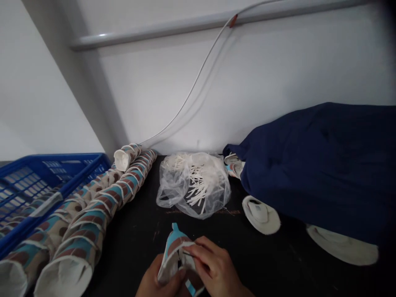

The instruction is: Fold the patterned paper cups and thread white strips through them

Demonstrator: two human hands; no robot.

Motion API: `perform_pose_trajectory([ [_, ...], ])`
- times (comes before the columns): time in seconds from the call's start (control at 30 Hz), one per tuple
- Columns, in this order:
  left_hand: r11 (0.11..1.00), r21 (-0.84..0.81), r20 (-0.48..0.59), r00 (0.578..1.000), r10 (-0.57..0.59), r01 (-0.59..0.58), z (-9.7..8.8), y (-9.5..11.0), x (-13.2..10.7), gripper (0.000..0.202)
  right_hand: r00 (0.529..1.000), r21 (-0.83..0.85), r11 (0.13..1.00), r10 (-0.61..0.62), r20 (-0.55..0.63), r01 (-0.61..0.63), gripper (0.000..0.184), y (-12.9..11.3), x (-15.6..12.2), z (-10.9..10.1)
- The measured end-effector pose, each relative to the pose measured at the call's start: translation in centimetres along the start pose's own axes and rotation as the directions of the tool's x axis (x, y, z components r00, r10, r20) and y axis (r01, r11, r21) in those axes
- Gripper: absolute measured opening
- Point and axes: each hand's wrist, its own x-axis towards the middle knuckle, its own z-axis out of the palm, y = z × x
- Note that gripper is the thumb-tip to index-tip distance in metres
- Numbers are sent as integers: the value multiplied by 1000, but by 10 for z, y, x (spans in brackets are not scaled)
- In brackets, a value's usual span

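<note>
Left hand [157,282] grips the fabric piece [169,264] along its near left side, thumb at the open mouth. Right hand [218,268] is closed, fingers pinching a thin dark item [188,253] at the opening; type cannot be told. Fabric piece: turquoise and brown outside, white lining, loop tip pointing away; held at the near middle of the black table [133,243]. Beyond it: clear bag [175,187] of white strips [196,187]. To the left: nested stacks [93,208] beside a blue crate [80,175]. To the right: navy cloth [309,165], pale oval piece [267,218] at its edge.
</note>
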Motion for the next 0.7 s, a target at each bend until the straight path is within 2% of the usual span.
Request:
perform_pose_trajectory([
  [0.07,996,-72,25,999,-45,46,1,-1,-1,33,998,97,994,61,-14,-60,38,-4,1,0],
  [0.13,986,-149,1,997,-82,81,2,-3,0,30,988,133,979,153,24,-155,36,-7,5,-2],
  [0.23,967,-238,-117,986,-119,89,3,-4,1,44,953,99,956,260,158,-277,34,-10,14,-10],
  [0.3,958,-272,-164,976,-141,93,3,-4,2,48,923,58,950,282,263,-307,32,-11,19,-16],
  [0.37,959,-269,-173,974,-143,93,1,-4,2,47,907,42,955,265,329,-294,31,-12,23,-20],
  [0.57,964,-255,-233,963,-134,72,-2,-7,2,48,911,148,969,124,394,-196,35,-16,26,-21],
  [0.7,934,-344,-243,951,-193,101,-1,-9,4,47,890,3,984,158,429,-177,38,-21,27,-19],
])
